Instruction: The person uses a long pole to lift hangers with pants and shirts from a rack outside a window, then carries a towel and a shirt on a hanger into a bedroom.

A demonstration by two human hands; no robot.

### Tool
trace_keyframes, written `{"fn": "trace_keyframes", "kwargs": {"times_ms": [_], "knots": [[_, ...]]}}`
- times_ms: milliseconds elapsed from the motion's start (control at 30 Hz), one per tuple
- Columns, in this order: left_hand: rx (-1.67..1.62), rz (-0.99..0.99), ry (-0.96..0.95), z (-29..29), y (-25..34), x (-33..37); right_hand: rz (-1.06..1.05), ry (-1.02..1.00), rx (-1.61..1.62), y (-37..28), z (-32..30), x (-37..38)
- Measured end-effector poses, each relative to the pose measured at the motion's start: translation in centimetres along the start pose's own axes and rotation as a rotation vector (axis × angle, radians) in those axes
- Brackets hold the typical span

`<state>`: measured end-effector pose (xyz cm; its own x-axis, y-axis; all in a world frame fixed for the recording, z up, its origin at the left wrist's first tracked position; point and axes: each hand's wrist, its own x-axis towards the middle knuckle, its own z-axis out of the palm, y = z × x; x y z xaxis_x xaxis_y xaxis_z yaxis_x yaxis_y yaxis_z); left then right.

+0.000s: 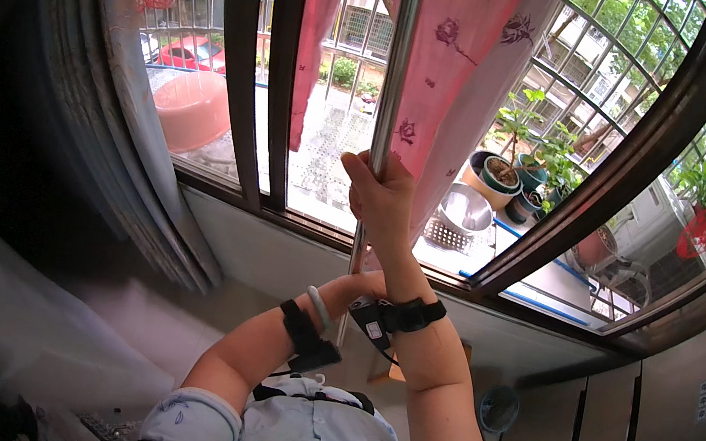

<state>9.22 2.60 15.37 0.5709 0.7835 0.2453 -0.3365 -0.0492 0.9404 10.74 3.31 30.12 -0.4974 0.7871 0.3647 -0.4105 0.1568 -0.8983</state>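
Note:
A long, shiny metal pole (399,63) stands nearly upright in front of me, running from the top of the view down past my forearms. My right hand (382,196) is closed around it at window height, thumb toward the left. Lower down, my left hand (361,287) lies across the pole and looks closed on it, though the right wrist hides most of its fingers. Pink fabric (454,62) with dark rose prints and a paler edge hangs beside and behind the pole; its top is out of view.
Dark window frames (245,58) stand around the opening, with metal bars (603,107) beyond. Outside sit a pink basin (191,111), a metal bowl (466,208) and potted plants (499,174). A grey curtain (107,93) hangs left; a bin (498,409) and cabinets (606,423) are at right.

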Motion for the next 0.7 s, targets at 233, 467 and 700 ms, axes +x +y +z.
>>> {"fn": "trace_keyframes", "kwargs": {"times_ms": [233, 467, 700], "knots": [[0.276, -0.046, 0.033, 0.8, -3.4, 0.1, 0.037, -0.003, -0.099, 0.0, -2.4, -1.2], [-0.164, -0.014, -0.185, 2.3, -1.4, 2.5, 0.060, -0.049, 0.045, -0.6, -3.6, -2.3], [-0.187, 0.276, 0.264, 2.6, -5.3, 3.9, 0.085, -0.044, -0.034, -0.7, -6.0, -3.2]]}}
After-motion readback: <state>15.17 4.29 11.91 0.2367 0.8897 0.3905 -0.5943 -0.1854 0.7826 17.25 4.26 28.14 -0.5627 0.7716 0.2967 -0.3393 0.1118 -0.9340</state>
